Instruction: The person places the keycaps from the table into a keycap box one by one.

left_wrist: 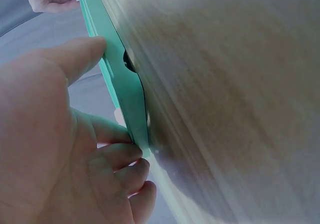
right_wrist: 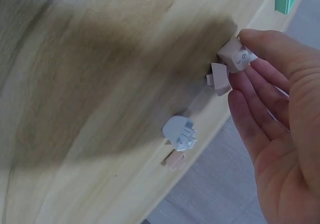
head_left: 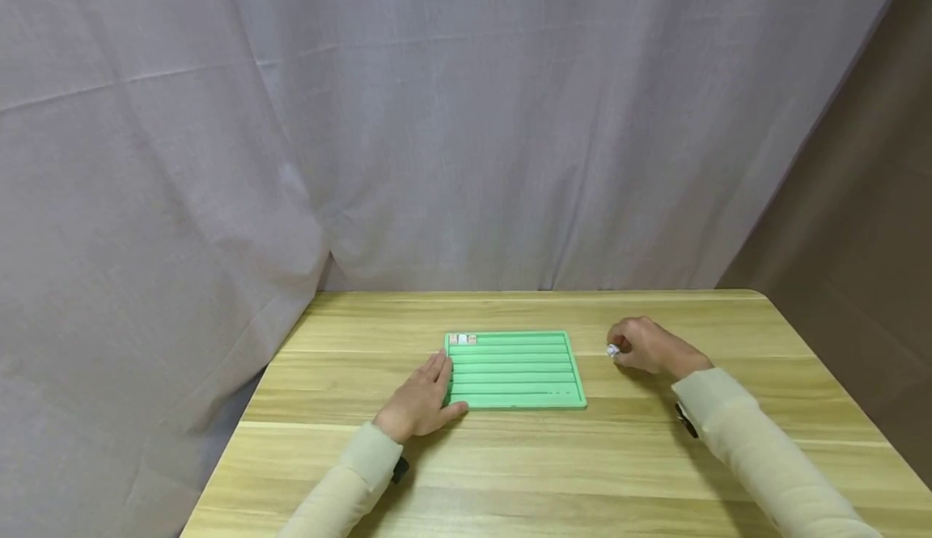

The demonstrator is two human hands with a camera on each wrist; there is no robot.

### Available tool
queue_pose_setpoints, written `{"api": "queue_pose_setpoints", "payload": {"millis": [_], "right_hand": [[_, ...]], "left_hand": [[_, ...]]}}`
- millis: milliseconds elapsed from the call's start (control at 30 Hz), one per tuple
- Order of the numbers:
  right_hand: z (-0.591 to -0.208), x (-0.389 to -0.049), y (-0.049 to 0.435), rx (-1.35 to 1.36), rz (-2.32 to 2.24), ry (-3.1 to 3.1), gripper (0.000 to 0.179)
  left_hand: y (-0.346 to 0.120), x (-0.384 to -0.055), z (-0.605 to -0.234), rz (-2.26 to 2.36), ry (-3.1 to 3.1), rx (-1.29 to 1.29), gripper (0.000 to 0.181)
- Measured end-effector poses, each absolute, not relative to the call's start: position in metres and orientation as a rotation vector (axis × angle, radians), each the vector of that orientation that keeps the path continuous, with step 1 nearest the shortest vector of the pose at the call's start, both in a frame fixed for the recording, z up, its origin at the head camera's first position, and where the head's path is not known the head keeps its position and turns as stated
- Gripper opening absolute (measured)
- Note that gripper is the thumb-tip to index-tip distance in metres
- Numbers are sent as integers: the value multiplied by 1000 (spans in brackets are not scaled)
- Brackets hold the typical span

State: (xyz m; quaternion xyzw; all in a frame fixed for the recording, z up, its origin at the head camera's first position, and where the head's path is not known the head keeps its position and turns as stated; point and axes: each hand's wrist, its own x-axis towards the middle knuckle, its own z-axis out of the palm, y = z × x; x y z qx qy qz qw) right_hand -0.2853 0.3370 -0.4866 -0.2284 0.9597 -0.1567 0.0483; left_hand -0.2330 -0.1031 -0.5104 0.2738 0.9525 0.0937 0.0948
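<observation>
Nearest me are my sleeves, cut off by the bottom of the head view, and the bare near part of the bench. My left hand lies at the left side of the green tray, thumb apart from the fingers: thumb on the near edge, fingers along the left edge. I take it to be steadying the tray, which lies flat in front of me.

Off to the right, well apart from the tray, my right hand pinches a cap between thumb and fingers. A second cap sits right by my fingers; a white cap and a pink cap lie close together on the bench. At the left end of the tray's far row sit three caps, two pinkish with a white one between.

I judge the step in hand to be picking up a cap for that row; the next move would call for a lift, a turn face up and a careful setting beside the third.

My right hand hides the loose caps in the head view. I cannot tell whether the pale piece behind the pinched cap is part of it, nor read its mark surely. Farthest back hangs the curtain.
</observation>
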Motion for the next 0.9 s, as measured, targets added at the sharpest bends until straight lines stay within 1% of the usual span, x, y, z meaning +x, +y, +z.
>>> {"api": "queue_pose_setpoints", "payload": {"millis": [267,433,800,900], "right_hand": [[-494,-289,339,-740,-455,2951,11],[-498,-291,340,-719,-491,2957,12],[-496,-287,340,-685,-530,2946,11],[-494,-287,339,-713,-534,2964,11]], "left_hand": [[-103,-234,-512,268,2833,816,88],[-103,-234,-512,283,2831,816,88],[-103,-233,-510,271,2827,801,89],[-103,-233,-510,282,2828,800,89]]}}
